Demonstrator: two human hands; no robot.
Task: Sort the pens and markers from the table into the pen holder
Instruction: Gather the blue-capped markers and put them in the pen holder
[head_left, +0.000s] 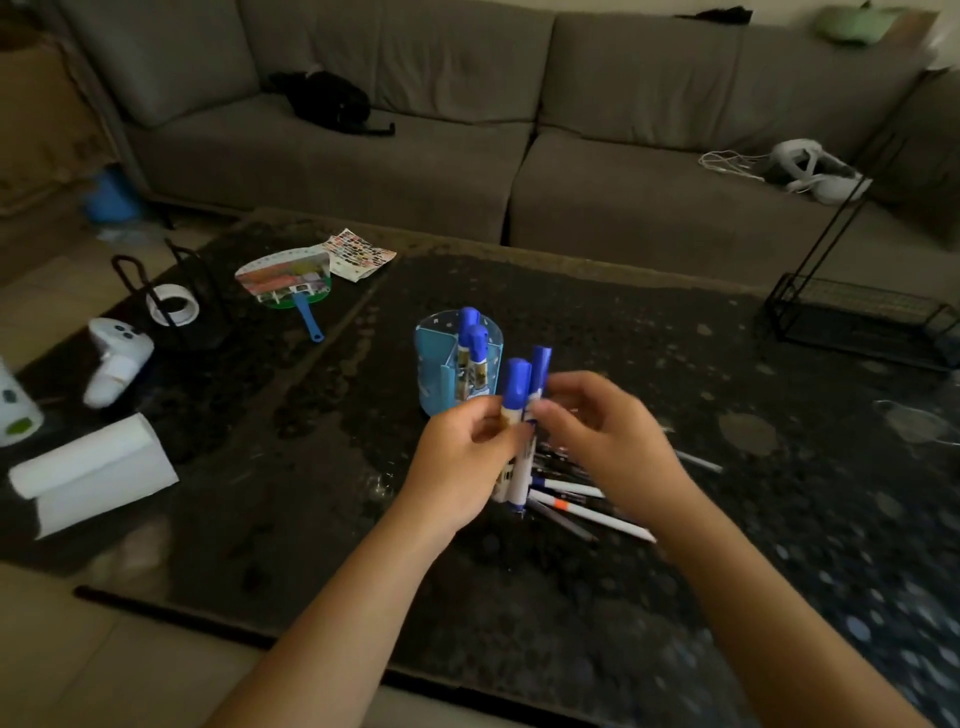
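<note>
Four blue-capped markers, one holder

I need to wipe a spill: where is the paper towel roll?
The paper towel roll lies on the table's left edge, just in front of the white game controller.

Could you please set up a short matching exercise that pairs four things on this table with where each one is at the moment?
Things
1. two blue-capped markers
2. pen holder
3. paper towel roll
4. loose pens

Places
A. lying on the table under the right hand
B. standing on the table just beyond both hands, with two markers already in it
C. held upright between the left hand and the right hand
D. lying at the table's left edge

Pairs: 1-C, 2-B, 3-D, 4-A
</note>
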